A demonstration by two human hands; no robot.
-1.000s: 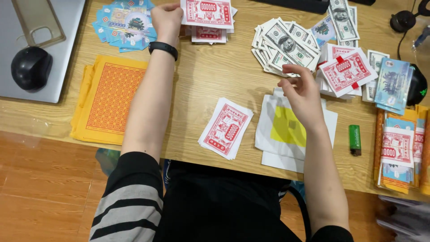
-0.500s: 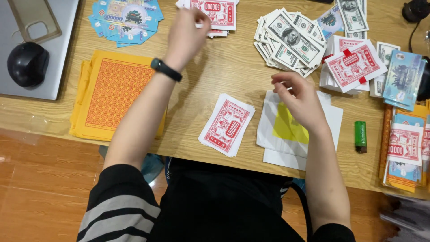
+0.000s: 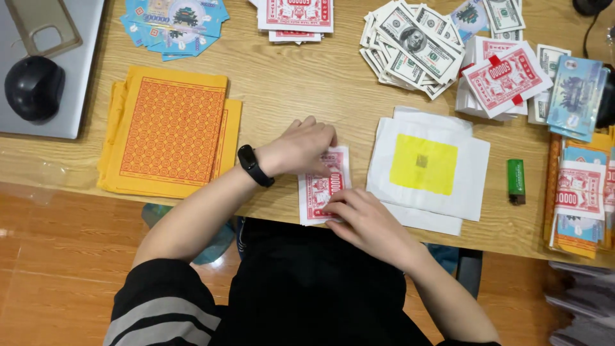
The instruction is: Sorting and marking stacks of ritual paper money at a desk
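Observation:
A small stack of red and white paper notes [image 3: 325,186] lies at the near edge of the wooden table [image 3: 307,83]. My left hand [image 3: 301,146], with a black band on the wrist, lies flat on the stack's upper left part. My right hand [image 3: 362,218] touches its lower right corner with the fingertips. Both hands press on the notes; neither lifts them. Just right of the stack lies a pile of white sheets with a yellow square [image 3: 424,165].
An orange and yellow patterned paper stack [image 3: 170,131] lies left. Blue notes [image 3: 173,22], more red and white notes [image 3: 296,16] and green banknotes [image 3: 410,45] sit at the far edge. A green lighter [image 3: 516,181], bundled notes [image 3: 580,192], a black mouse [image 3: 33,86] are here too.
My left hand came back from the far red and white notes to the near stack. My right hand moved left off the white sheets onto that stack.

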